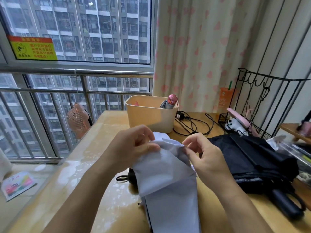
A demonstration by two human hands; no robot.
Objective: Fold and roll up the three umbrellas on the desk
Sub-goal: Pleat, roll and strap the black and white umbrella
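Currently, item in work: pale umbrella [168, 175], lying on the surface [101, 148] between our forearms, canopy loose. Our left hand [134, 145] pinches a fold of its cloth between thumb and curled fingers; our right hand [207, 157] pinches the neighbouring edge at the fingertips. We judge the step to be flattening the panels: draw each fold taut, lay all one way round the shaft, then roll tight. Second item: black umbrella [252, 157], loosely gathered, just to the right. Writing: yellow window sticker [32, 47] with red characters, orange cup [226, 96] with print; we can read neither.
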